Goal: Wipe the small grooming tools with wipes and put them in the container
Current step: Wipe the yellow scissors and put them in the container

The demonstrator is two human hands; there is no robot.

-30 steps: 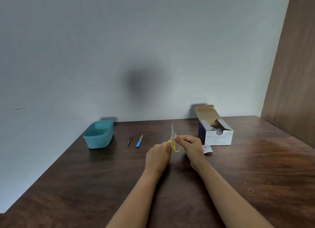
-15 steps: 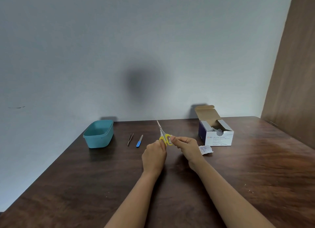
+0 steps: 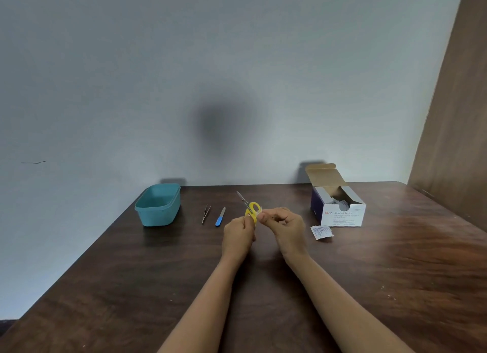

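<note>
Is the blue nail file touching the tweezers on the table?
Apart. The head view shows a strip of bare table between the tweezers and the blue nail file, which lie side by side.

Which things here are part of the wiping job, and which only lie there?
For the job: scissors in the left hand, wipe in the right hand, tweezers, nail file, teal container, swab box.
Just lying about: torn wrapper.

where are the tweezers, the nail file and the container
tweezers (image 3: 206, 213), head view, middle of the arms
nail file (image 3: 218, 219), head view, blue handle
container (image 3: 158, 217), head view, front wall
</note>
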